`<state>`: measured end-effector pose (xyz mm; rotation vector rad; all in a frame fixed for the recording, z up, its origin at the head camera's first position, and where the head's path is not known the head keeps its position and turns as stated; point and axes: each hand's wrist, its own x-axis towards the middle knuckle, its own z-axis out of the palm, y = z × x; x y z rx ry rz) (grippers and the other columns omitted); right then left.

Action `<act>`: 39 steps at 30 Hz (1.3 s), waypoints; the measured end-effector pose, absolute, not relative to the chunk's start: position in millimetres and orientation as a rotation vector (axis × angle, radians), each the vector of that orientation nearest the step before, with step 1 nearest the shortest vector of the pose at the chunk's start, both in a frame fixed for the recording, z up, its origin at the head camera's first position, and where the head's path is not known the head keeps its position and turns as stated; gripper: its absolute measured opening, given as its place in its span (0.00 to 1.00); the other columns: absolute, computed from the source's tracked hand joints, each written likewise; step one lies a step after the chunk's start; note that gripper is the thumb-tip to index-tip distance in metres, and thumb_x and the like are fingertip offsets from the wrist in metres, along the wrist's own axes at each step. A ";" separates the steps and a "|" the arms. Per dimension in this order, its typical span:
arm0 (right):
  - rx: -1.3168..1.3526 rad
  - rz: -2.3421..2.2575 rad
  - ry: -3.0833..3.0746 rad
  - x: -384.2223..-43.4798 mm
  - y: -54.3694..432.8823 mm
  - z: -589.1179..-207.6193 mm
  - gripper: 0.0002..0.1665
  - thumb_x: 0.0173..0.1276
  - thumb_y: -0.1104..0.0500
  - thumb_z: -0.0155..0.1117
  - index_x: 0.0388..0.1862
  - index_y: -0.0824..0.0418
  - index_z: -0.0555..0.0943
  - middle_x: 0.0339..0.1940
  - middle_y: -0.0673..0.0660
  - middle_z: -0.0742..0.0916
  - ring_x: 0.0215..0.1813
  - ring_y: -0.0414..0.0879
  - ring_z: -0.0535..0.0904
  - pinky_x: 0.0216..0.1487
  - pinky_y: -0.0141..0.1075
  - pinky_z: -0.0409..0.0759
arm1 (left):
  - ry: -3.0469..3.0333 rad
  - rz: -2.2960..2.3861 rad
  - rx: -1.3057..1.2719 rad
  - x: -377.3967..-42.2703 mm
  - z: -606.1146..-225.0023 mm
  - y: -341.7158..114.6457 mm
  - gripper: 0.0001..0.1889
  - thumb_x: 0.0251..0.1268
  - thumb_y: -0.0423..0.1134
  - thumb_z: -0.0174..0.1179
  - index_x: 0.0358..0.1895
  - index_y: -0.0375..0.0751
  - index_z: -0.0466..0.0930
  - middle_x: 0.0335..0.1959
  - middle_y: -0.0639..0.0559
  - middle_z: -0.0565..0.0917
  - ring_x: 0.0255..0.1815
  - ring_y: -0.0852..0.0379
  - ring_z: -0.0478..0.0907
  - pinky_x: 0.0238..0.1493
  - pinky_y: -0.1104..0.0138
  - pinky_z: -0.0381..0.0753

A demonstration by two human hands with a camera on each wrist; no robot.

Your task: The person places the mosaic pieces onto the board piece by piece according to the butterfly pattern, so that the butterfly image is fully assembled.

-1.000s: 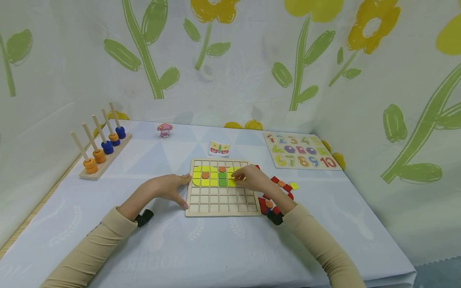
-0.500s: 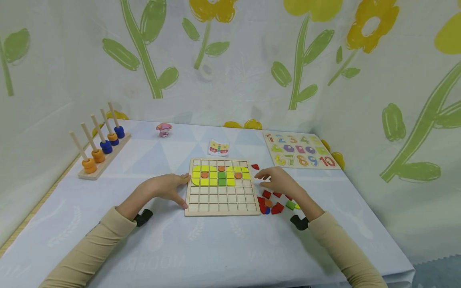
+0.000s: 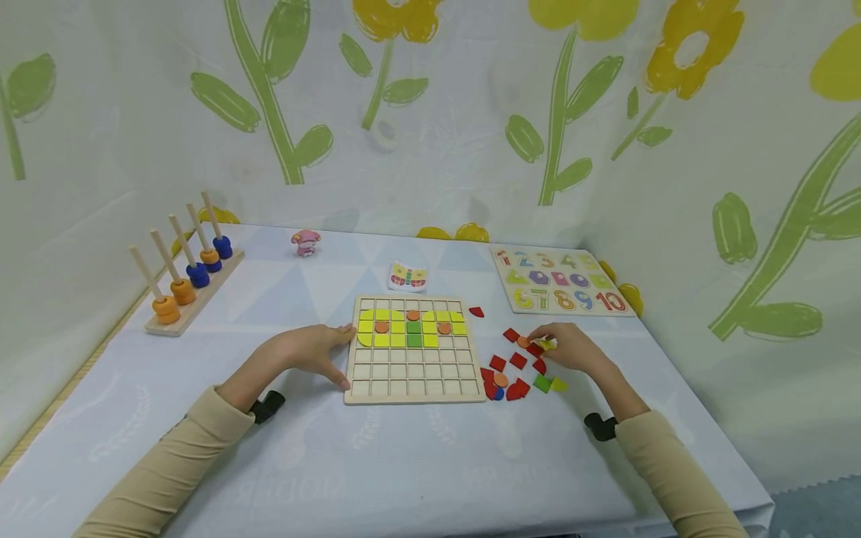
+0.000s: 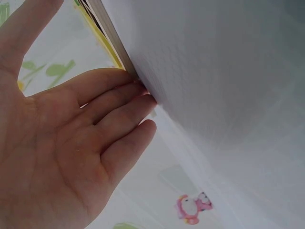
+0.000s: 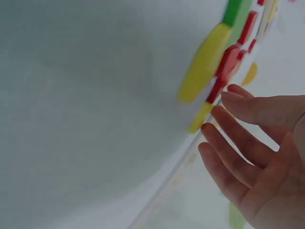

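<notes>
On the table lies a wooden grid board (image 3: 410, 373), its upper rows partly filled with yellow, green and orange tiles. My left hand (image 3: 316, 355) rests against the board's left edge, fingertips higher up and thumb near the lower corner; the left wrist view shows its fingers (image 4: 121, 112) fairly straight. Over to the right, my right hand (image 3: 568, 347) reaches down to a yellow square tile (image 3: 548, 344) among loose pieces. In the right wrist view, its thumb and fingers are slightly bent and apart, with the fingertips at that tile. Whether they touch it is hard to tell.
Loose red tiles (image 3: 517, 360), a green tile (image 3: 542, 382) and a yellow quarter-round tile (image 3: 558, 385) lie right of the board. Behind stand a butterfly picture card (image 3: 407, 277), a pink figurine (image 3: 306, 242), a number puzzle (image 3: 561, 280) and a peg stacker (image 3: 195, 288).
My right hand has left the board, where an orange tile now shows in the right part, and moved right to the loose pieces. My left hand has stayed at the board's edge.
</notes>
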<state>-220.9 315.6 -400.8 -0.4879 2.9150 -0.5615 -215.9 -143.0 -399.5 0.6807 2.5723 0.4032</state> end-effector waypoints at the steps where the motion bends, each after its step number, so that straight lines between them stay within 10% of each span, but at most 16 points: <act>1: -0.465 -0.555 2.914 -221.2 318.8 -402.5 0.18 0.60 0.73 0.62 0.49 0.66 0.83 0.48 0.63 0.85 0.52 0.61 0.77 0.54 0.54 0.77 | 2.571 0.404 0.680 -215.9 -399.7 -143.1 0.57 0.44 0.60 0.73 0.74 0.32 0.55 0.75 0.38 0.55 0.74 0.40 0.53 0.70 0.48 0.56; 24: -0.347 -0.686 2.978 -220.1 327.2 -402.5 0.06 0.61 0.68 0.68 0.38 0.63 0.85 0.36 0.57 0.86 0.39 0.52 0.80 0.45 0.46 0.82 | 2.576 0.386 0.664 -216.0 -400.5 -142.4 0.58 0.43 0.61 0.73 0.74 0.33 0.55 0.75 0.38 0.56 0.74 0.40 0.53 0.70 0.48 0.56; 39: -0.617 -0.808 2.908 -223.5 250.9 -396.3 0.08 0.64 0.65 0.68 0.42 0.61 0.85 0.37 0.52 0.88 0.39 0.46 0.83 0.45 0.39 0.83 | 2.580 0.397 0.661 -215.1 -400.3 -142.2 0.58 0.42 0.61 0.73 0.74 0.33 0.55 0.75 0.39 0.56 0.74 0.40 0.53 0.70 0.47 0.56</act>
